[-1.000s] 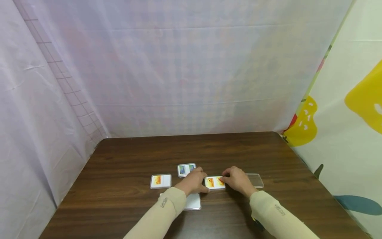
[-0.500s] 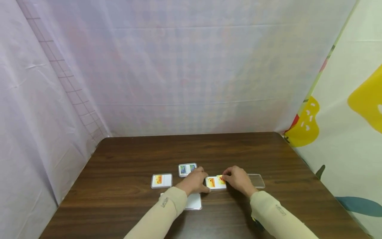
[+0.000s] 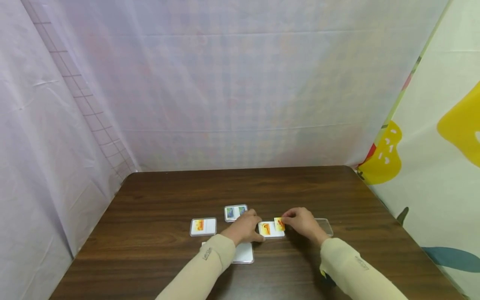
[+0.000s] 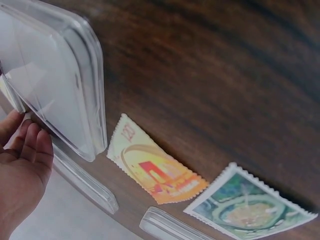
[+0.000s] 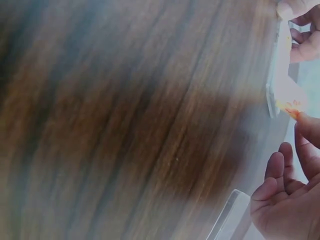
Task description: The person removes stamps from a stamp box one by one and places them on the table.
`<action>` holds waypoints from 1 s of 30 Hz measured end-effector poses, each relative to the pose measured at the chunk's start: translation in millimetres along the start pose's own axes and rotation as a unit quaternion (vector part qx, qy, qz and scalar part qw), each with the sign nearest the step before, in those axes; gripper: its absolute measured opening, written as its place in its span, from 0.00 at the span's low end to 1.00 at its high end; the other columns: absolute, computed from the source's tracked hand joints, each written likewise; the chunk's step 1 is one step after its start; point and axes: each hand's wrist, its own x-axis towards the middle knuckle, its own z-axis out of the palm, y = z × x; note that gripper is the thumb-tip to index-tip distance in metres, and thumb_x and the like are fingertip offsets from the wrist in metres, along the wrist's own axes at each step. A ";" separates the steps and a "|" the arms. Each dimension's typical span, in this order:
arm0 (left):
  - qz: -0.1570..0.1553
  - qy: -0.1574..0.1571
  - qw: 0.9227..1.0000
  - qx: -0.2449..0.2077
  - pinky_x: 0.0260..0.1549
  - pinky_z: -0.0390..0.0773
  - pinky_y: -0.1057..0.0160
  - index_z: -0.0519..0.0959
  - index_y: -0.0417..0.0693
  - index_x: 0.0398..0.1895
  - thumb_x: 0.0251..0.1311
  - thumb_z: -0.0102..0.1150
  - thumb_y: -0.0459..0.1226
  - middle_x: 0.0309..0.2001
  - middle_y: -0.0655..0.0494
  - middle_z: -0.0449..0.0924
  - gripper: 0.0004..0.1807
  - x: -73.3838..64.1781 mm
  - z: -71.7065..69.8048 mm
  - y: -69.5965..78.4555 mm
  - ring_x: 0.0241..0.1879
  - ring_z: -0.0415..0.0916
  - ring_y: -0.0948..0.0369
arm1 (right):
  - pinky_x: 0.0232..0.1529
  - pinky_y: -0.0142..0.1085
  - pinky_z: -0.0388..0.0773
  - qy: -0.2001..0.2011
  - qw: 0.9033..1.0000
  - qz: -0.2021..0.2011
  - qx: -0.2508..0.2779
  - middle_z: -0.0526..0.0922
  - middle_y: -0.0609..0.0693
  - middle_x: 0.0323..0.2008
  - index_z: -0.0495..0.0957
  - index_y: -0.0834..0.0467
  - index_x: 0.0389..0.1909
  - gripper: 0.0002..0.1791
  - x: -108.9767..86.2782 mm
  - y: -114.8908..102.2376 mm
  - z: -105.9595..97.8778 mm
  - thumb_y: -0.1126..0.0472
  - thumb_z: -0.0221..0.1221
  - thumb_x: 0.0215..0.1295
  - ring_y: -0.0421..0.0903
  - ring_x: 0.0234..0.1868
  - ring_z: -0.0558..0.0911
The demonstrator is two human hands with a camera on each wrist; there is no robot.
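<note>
In the head view, my left hand (image 3: 243, 227) steadies the left end of a small clear case with a white insert (image 3: 272, 234), thumb at the near edge and fingers at the far edge. An orange-and-yellow stamp (image 3: 265, 229) lies on the insert's left half. Between thumb and fingertip, my right hand (image 3: 303, 223) pinches a second orange-yellow stamp (image 3: 279, 224), tilted over the insert's right half. The right wrist view shows that pinched stamp (image 5: 290, 107) at the case's end. A clear lid (image 3: 324, 227) lies partly behind the right hand.
Left of the hands lie a case with one orange stamp (image 3: 203, 227) and a case with blue-green stamps (image 3: 235, 213). A white-backed case (image 3: 243, 254) sits under the left wrist. The left wrist view shows loose orange (image 4: 155, 165) and green (image 4: 250, 205) stamps on the table.
My right hand has lifted the right-hand stamp off the insert, tilting it and drawing slightly back to the right. The left hand has stayed on the case.
</note>
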 end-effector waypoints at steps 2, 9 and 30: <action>0.002 0.001 1.000 0.001 0.50 0.72 0.66 0.82 0.40 0.51 0.47 0.76 0.48 0.43 0.55 0.72 0.30 -0.1 -0.1 -0.2 0.45 0.70 0.60 | 0.34 0.39 0.73 -0.006 1.000 0.005 0.011 0.82 0.48 0.33 0.85 0.60 0.36 0.09 -1.7 -0.2 -2.0 0.57 0.66 0.63 0.46 0.34 0.76; 0.007 0.002 1.000 0.007 0.51 0.72 0.66 0.82 0.40 0.51 0.48 0.76 0.48 0.43 0.54 0.73 0.30 -0.3 -0.7 -0.7 0.46 0.71 0.59 | 0.37 0.40 0.73 -0.018 1.000 0.003 0.017 0.84 0.49 0.35 0.85 0.61 0.37 0.09 -8.6 -3.1 -11.0 0.58 0.65 0.63 0.46 0.36 0.76; -0.009 -0.005 1.000 0.006 0.54 0.71 0.65 0.82 0.41 0.52 0.48 0.75 0.48 0.47 0.52 0.73 0.30 -1.0 -1.4 1.4 0.49 0.71 0.57 | 0.33 0.35 0.69 -0.058 0.995 -0.067 0.046 0.82 0.45 0.29 0.85 0.57 0.28 0.07 -41.9 4.2 -10.5 0.57 0.68 0.59 0.41 0.32 0.74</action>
